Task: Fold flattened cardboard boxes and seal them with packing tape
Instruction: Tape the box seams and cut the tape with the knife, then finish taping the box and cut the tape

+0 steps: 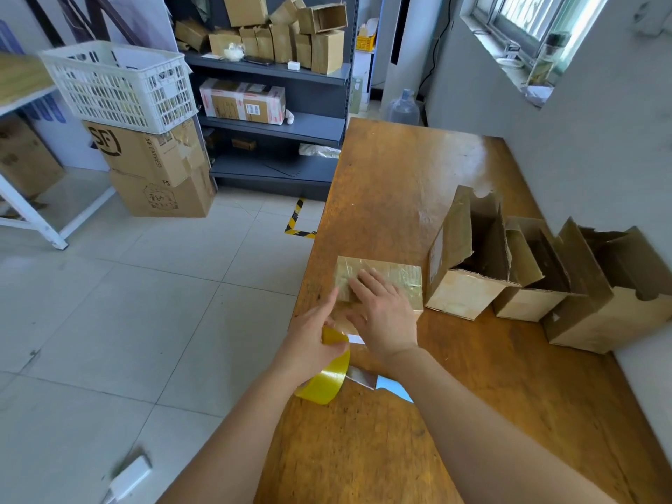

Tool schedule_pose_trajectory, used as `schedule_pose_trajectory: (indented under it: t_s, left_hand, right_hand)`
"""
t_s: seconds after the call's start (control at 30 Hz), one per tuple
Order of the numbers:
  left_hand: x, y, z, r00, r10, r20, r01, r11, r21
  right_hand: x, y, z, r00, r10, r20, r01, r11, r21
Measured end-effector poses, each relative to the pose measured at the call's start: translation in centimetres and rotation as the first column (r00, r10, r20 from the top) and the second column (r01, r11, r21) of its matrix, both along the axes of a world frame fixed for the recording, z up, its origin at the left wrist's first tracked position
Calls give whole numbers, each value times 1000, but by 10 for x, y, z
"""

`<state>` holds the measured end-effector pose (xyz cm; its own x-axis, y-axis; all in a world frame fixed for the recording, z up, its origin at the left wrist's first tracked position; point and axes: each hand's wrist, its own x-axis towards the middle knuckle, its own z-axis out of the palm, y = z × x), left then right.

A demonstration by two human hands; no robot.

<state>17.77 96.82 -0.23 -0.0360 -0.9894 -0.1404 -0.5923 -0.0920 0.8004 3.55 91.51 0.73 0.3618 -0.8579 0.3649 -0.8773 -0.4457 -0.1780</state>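
The small cardboard box [396, 281] sits near the left edge of the table [400, 176], its top taped. The right hand [381, 314] presses flat on it with straight fingers, and the left hand [309, 343] grips the yellow tape roll [327, 380] just beside it. Sealing seems nearly finished; next the strip probably needs cutting. 3 open boxes [469, 289] stand to the right.

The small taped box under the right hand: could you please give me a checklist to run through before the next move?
1. Box steadied: right hand lies flat on the small box: ok.
2. Roll secured: left hand grips the yellow tape roll: ok.
3. Tape running taut from roll to box: blurred, cannot tell.
4. Cutting tool close by: blue-handled cutter lies on the table beside the roll: ok.
5. Top seam fully covered: the hand hides part: cannot tell.
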Motion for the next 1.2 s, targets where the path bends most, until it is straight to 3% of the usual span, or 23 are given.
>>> schedule_pose_trajectory:
  t_s: [0.2,0.5,0.67,0.8,0.97,1.1,1.2]
  left_hand:
    - [-3,6,-11,999,-53,-12,53,999,10]
    - [3,16,-21,993,43,-106,-44,999,-9]
    - [11,17,-19,986,100,-136,-98,995,24]
    - [14,18,-17,979,126,-162,-122,992,39]
    - [18,18,-9,954,138,-266,-132,990,41]
    - [20,15,6,911,147,-386,-157,988,4]
    - [17,12,20,879,158,-450,-181,984,-7]
  right_hand:
    - [5,-9,-9,997,-65,-45,61,995,-82]
    - [9,-10,-12,991,-93,-99,79,987,-141]
    - [13,-9,-8,970,-128,-206,99,984,-145]
    - [24,-7,-3,965,-195,-174,172,975,-140]
    - [23,-5,-1,978,-135,-160,129,990,-48]
    - [9,0,6,994,-48,102,47,999,10]
    - [11,19,20,933,21,359,-16,1000,-14]
